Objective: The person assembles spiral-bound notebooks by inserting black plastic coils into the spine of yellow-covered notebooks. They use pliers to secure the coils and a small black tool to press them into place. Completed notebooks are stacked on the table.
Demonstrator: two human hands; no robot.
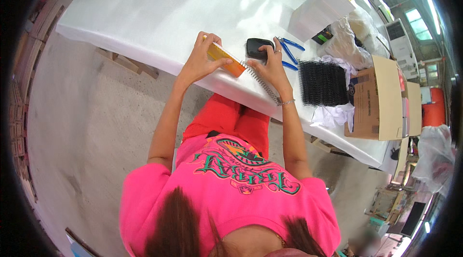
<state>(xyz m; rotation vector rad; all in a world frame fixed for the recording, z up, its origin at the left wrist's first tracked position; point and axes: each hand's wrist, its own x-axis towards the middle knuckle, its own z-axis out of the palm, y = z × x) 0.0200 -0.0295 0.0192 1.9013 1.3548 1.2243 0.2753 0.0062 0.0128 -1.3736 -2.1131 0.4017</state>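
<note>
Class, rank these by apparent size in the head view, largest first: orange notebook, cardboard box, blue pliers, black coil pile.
1. Cardboard box
2. Black coil pile
3. Orange notebook, blue pliers: unsure; the left hand partly covers the notebook.

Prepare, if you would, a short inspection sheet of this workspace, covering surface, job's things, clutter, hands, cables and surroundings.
Surface: table under a glossy white covering.
Job's things: orange-yellow booklet, with a dark wire coil at its near end.
Clutter: blue-handled pliers, black rounded object, piled black coils, open cardboard box.
Hands: left hand grips the booklet; right hand is at the wire coil, its exact hold unclear.
Cables: nothing seen.
Surroundings: grey floor; bright lights at upper right.
</note>
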